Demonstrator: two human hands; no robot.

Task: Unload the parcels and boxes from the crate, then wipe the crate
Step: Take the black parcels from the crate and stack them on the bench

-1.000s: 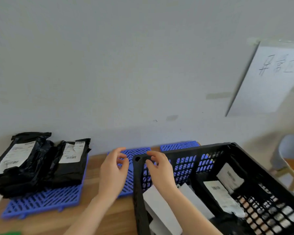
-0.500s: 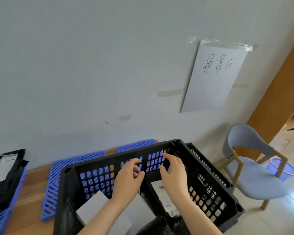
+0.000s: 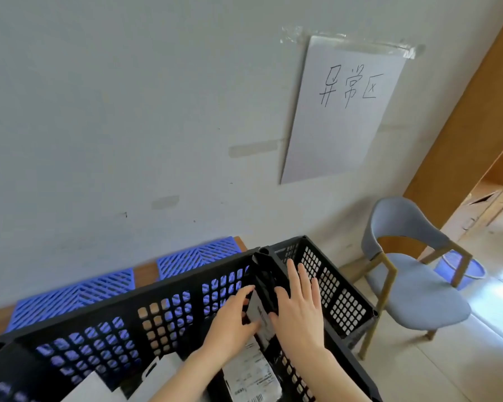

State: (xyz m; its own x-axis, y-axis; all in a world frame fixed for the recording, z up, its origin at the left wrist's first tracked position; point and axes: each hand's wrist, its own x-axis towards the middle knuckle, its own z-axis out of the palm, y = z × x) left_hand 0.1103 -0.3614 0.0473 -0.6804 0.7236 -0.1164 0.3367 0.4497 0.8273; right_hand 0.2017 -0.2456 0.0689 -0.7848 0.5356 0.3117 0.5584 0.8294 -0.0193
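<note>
Evidently we are mid-unloading: our left hand [image 3: 230, 326] pinches a black parcel [image 3: 266, 282], right hand [image 3: 299, 314] open flat against it, other parcels [image 3: 247, 369] lying in the unwiped crate [image 3: 169, 290].

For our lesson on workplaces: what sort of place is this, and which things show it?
Probably a parcel sorting room: a black crate holding labelled parcels, blue pallets by the wall, and a handwritten sign taped up.

Against a pale wall, a brown wooden table [image 3: 144, 274] carries blue slatted plastic mats [image 3: 79, 291] and a black latticed plastic crate [image 3: 157, 289].
</note>
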